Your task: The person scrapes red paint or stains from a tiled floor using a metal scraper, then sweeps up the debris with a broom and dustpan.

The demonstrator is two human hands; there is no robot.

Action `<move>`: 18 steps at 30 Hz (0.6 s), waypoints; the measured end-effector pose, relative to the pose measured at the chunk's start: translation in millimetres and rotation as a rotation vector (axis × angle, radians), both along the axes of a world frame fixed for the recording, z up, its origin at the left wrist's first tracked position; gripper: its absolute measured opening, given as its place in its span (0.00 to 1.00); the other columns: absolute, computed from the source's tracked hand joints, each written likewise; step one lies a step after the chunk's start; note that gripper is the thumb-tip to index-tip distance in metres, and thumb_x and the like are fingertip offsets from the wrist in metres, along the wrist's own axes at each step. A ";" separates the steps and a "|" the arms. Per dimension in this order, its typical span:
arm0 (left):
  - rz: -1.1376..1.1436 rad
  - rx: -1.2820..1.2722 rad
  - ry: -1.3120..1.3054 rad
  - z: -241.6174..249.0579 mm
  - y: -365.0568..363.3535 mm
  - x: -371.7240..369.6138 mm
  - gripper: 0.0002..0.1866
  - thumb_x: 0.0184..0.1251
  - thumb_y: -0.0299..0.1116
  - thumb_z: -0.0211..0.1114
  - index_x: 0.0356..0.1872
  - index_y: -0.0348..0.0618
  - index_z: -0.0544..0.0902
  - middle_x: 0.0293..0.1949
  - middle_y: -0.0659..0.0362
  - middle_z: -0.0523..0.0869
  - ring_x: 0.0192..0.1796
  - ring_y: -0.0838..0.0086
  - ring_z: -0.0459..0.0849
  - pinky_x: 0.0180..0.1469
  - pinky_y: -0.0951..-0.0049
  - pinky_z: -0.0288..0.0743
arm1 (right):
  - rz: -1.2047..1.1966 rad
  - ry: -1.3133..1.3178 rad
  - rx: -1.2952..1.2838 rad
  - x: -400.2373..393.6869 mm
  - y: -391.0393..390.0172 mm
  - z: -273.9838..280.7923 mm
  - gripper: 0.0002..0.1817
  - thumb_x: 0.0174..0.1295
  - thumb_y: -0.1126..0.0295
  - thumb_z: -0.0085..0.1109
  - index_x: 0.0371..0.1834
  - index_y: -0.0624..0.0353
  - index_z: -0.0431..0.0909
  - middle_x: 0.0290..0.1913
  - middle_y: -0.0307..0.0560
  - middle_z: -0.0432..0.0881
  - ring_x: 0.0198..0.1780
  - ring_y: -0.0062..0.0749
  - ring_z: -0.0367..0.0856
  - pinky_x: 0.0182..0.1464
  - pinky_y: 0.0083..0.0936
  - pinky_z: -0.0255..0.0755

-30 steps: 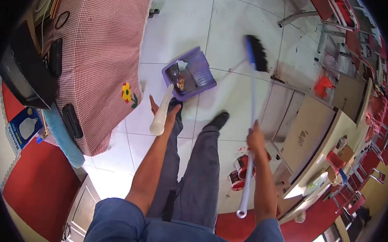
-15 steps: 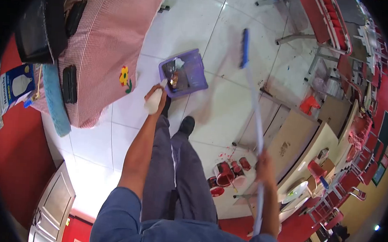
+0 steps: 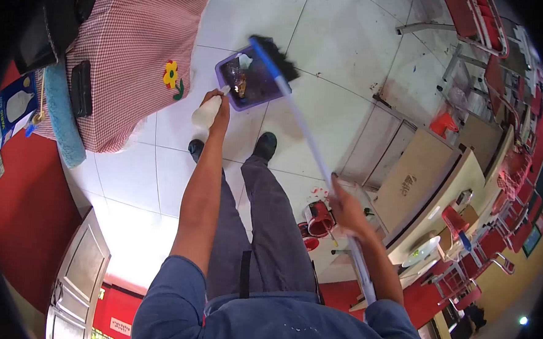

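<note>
My left hand [image 3: 218, 108] is closed around a pale, bottle-shaped handle [image 3: 205, 114], whose narrow end points at the near left edge of a purple dustpan [image 3: 250, 103]. Dark, brown and white litter [image 3: 241, 82] lies in the pan. In my right hand [image 3: 345, 207] is the long pale stick of a broom [image 3: 307, 134], held in a closed grip and slanting up to the left. The broom's blue head with black bristles [image 3: 280, 58] overlaps the far right side of the dustpan in this view.
A red checked cloth [image 3: 133, 58] covers a table at the left. White floor tiles [image 3: 330, 105] surround my feet. Red paint tins [image 3: 319, 218] stand on the right by red spatters. Beyond them are a wooden desk [image 3: 415, 180] and red chairs [image 3: 462, 287].
The broom head has swung left from the open floor to the dustpan. My right hand has moved forward and left with the stick. My left hand keeps its grip.
</note>
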State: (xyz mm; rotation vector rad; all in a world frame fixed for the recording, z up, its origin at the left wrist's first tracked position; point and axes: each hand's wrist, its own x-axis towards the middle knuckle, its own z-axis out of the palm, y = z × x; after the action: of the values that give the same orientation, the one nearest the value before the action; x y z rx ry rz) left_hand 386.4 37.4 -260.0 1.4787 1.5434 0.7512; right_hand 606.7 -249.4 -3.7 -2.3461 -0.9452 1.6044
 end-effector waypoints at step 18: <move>0.113 -0.091 0.177 47.4 -83.1 -195.7 0.06 0.59 0.28 0.62 0.36 0.38 0.79 0.42 0.53 0.84 0.49 0.65 0.81 0.56 0.68 0.71 | -0.185 -0.331 -0.199 37.7 55.9 -104.1 0.29 0.67 0.69 0.45 0.72 0.53 0.54 0.25 0.59 0.78 0.24 0.44 0.79 0.26 0.41 0.73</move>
State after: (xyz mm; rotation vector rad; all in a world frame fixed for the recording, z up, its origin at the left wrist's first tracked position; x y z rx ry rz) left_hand 190.6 -45.7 -212.6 1.4311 1.7831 0.6195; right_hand 644.4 -193.5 -107.8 -2.8025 -0.6165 1.3206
